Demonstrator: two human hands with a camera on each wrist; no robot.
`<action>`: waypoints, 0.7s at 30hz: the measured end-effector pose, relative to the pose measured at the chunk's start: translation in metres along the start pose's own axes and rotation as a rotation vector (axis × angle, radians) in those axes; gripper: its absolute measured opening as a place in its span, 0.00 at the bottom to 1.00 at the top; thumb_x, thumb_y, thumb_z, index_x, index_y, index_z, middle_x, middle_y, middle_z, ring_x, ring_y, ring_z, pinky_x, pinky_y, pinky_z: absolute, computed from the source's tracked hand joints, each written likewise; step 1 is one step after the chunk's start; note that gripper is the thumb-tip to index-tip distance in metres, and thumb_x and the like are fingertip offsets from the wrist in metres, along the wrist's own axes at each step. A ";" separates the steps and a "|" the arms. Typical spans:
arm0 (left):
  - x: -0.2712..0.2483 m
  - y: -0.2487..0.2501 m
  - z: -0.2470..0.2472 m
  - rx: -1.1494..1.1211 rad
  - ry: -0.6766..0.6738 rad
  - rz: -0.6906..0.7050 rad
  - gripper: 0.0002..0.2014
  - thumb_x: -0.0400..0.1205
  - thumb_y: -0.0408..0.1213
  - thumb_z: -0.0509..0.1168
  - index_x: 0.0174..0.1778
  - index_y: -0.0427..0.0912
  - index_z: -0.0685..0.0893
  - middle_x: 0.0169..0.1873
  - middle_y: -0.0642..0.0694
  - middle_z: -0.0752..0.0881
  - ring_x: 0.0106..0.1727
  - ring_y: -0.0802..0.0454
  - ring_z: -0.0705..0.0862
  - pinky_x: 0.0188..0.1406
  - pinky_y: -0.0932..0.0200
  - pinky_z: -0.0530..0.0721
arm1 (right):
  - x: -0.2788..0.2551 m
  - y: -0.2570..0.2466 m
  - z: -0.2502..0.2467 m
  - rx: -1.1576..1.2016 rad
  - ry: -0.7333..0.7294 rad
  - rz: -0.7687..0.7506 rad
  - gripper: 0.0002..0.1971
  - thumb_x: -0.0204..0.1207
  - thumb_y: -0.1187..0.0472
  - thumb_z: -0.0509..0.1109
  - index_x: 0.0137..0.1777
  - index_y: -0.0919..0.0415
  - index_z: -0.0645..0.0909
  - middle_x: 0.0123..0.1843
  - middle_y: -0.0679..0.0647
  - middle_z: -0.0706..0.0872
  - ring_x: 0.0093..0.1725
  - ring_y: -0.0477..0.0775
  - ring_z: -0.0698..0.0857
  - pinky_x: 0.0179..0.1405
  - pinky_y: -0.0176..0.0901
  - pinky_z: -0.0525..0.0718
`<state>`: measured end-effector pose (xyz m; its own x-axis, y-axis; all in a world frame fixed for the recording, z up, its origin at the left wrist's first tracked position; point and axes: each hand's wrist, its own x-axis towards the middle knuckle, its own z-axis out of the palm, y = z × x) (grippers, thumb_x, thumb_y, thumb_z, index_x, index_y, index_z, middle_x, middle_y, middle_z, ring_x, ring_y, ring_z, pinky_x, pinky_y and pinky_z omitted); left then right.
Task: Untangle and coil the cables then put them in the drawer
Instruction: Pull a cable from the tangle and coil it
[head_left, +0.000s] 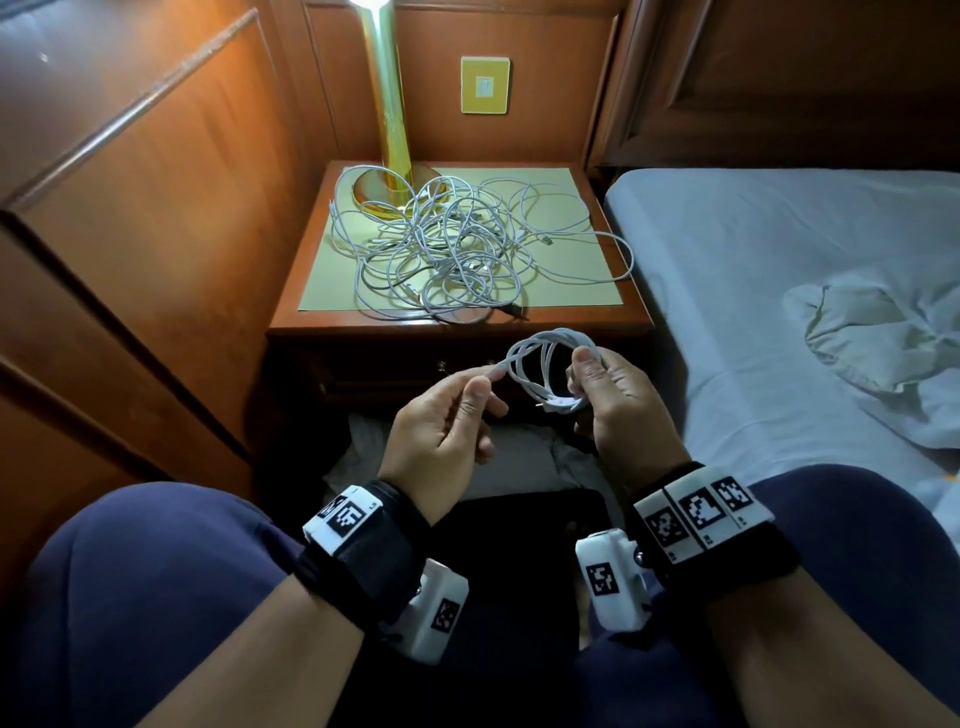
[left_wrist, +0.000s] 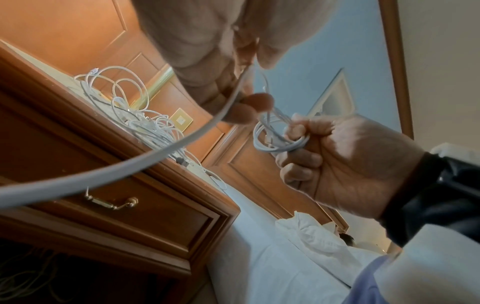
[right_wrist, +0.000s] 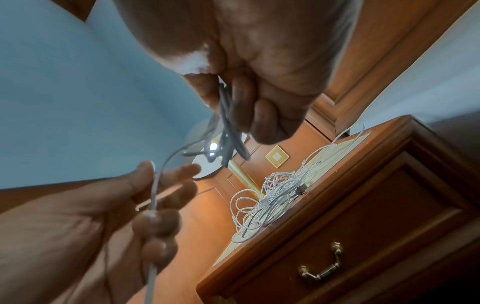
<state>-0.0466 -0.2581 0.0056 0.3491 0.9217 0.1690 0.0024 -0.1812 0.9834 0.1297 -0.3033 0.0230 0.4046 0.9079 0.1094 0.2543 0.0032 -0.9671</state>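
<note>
Tangled white charging cables (head_left: 457, 244) sprawl across our wooden nightstand (head_left: 631, 317). Before its closed drawer (left_wrist: 145, 207), our right hand (head_left: 618, 400) grips a coiled white cable (head_left: 550, 371), loops upright. Our left hand (head_left: 447, 421) pinches its tail, running leftward.

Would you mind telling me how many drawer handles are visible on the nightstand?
1: a brass handle on the front of the closed drawer, below the nightstand top that holds the tangled cables. Lower drawers, if any, are hidden.
</note>
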 end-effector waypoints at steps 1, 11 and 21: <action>0.000 0.001 -0.001 0.025 0.014 0.037 0.15 0.86 0.50 0.62 0.59 0.48 0.90 0.38 0.49 0.88 0.28 0.54 0.81 0.30 0.63 0.81 | -0.001 0.000 0.001 -0.010 -0.003 -0.007 0.21 0.82 0.44 0.58 0.38 0.61 0.75 0.30 0.47 0.72 0.30 0.48 0.70 0.33 0.49 0.70; 0.003 -0.004 0.008 -0.192 0.015 -0.207 0.26 0.71 0.50 0.75 0.60 0.37 0.84 0.40 0.44 0.91 0.33 0.46 0.90 0.44 0.47 0.90 | -0.003 -0.003 0.007 0.207 -0.034 0.095 0.19 0.81 0.41 0.57 0.33 0.49 0.77 0.34 0.51 0.75 0.34 0.53 0.74 0.30 0.44 0.74; 0.009 -0.004 -0.002 -0.358 -0.010 -0.195 0.10 0.78 0.28 0.71 0.55 0.34 0.89 0.43 0.40 0.91 0.38 0.54 0.85 0.37 0.64 0.85 | -0.006 -0.004 0.015 0.308 -0.183 0.151 0.20 0.82 0.44 0.58 0.34 0.55 0.75 0.34 0.61 0.73 0.26 0.52 0.69 0.25 0.42 0.67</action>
<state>-0.0453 -0.2484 0.0028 0.3835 0.9233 -0.0221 -0.2560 0.1293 0.9580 0.1132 -0.3030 0.0231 0.2464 0.9676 -0.0552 -0.0829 -0.0357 -0.9959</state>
